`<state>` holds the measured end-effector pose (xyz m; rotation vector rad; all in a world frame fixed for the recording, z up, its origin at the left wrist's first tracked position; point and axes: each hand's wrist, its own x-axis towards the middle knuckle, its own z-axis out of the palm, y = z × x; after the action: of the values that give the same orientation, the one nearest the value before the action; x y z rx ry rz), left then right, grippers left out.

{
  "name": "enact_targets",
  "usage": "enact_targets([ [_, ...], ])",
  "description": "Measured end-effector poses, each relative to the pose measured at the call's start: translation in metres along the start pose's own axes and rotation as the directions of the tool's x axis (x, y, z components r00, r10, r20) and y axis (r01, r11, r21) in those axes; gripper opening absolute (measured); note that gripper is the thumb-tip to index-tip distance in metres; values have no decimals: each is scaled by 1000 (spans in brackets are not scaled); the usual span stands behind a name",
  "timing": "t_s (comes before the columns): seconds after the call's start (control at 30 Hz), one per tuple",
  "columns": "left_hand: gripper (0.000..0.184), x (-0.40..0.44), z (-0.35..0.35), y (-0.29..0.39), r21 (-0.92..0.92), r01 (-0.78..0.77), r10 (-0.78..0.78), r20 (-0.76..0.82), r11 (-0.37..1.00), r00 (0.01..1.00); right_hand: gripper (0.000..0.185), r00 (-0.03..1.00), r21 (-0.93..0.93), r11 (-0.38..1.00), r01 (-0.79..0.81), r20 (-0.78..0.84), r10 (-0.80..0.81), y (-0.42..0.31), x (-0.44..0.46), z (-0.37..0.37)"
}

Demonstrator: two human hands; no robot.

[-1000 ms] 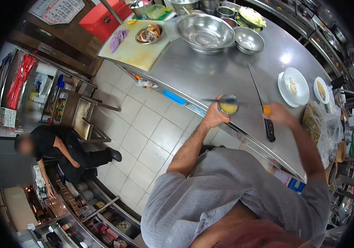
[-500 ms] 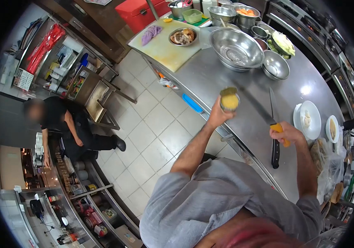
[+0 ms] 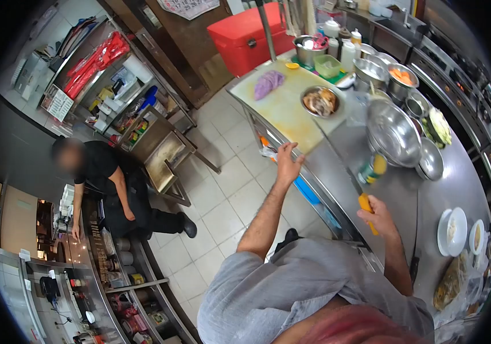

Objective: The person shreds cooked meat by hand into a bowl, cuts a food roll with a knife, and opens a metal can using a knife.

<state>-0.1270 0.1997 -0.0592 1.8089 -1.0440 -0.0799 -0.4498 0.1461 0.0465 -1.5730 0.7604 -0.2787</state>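
Note:
My right hand [image 3: 378, 217] is wrapped round the yellow handle of a long knife [image 3: 343, 162], whose blade points away toward the cutting board [image 3: 291, 126]. My left hand [image 3: 289, 163] is open and empty, fingers spread, in the air by the near edge of the board. On the steel table stands an opened can [image 3: 372, 169] with yellow contents, just beyond the knife blade. A second knife [image 3: 418, 209] with a black handle lies on the table, right of my right hand.
On the board are shredded purple cabbage [image 3: 268, 85] and a bowl of cooked meat [image 3: 320, 102]. A large steel bowl [image 3: 393, 133] and several smaller ones crowd the back. White bowls [image 3: 451, 232] sit at right. Across the floor, a person [image 3: 122, 198] leans over a counter.
My left hand has let go of the can, which now stands on the table, and has moved toward the board. The knife stays in my right hand. The view has shifted.

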Motion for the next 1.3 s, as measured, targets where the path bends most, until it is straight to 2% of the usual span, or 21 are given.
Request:
enact_targets([
  [0.07,47,30,-38,-19,16,-27,28,-39,1000,999,17,992,97,995,18,123,-30,0,41,22],
  [0.1,45,44,-52,-26,24,-58,59,-71,998,996,17,991,98,995,18,127,-31,-6,59,32],
  [0.13,45,53,-65,-33,27,-51,52,-66,998,996,17,989,142,990,-7,147,-14,-15,75,45],
  [0.17,43,62,-74,-38,13,21,-21,-59,1000,998,17,986,184,982,-31,165,1,-22,89,57],
  [0.2,41,72,-77,-45,-2,90,-90,-53,996,995,17,984,236,970,-66,175,24,-26,102,66],
  [0.3,41,102,-77,-68,47,82,-81,-27,996,996,20,974,329,933,-146,211,79,-31,137,81],
  [0.43,47,153,-66,-84,28,61,-62,47,998,997,25,975,419,893,-163,204,82,-39,169,84],
  [0.5,47,190,-59,-91,123,-140,135,47,982,990,28,981,458,879,-132,188,49,-37,190,79],
  [0.57,48,219,-53,-87,131,-102,100,20,986,995,29,983,461,880,-117,183,35,-45,203,78],
  [0.63,43,242,-48,-90,241,-59,37,94,969,995,30,983,458,884,-95,182,12,-50,219,76],
  [0.67,43,255,-47,-91,248,-53,34,81,967,996,32,984,481,871,-98,178,13,-50,227,78],
  [0.73,35,275,-39,-96,412,-176,140,115,894,983,33,980,493,863,-116,199,18,-51,238,80],
  [0.8,46,303,-38,-94,485,-246,112,287,839,951,32,987,512,855,-86,162,2,-58,249,86],
  [0.83,41,312,-32,-102,497,-312,201,265,810,943,32,975,489,866,-106,221,-6,-60,254,90],
  [0.87,39,325,-20,-114,485,-340,207,307,806,929,30,984,517,849,-104,179,12,-60,257,94],
  [0.9,40,334,-26,-101,449,-313,136,384,837,913,28,991,546,833,-93,131,24,-62,265,97],
  [0.93,42,348,-19,-114,425,-352,146,444,834,884,26,991,552,827,-106,132,39,-62,271,101],
  [1.0,47,357,-12,-119,499,-356,120,444,791,888,23,988,556,822,-125,149,50,-64,283,115],
  [1.07,55,369,-15,-120,497,-312,-40,578,809,815,22,991,577,808,-122,18,136,-66,292,124],
  [1.2,58,386,-4,-142,485,-270,-65,569,832,820,21,985,552,829,-94,-69,158,-57,324,137],
  [1.3,56,401,7,-160,481,-262,-120,627,836,770,22,979,544,835,-84,-111,170,-50,342,145],
])
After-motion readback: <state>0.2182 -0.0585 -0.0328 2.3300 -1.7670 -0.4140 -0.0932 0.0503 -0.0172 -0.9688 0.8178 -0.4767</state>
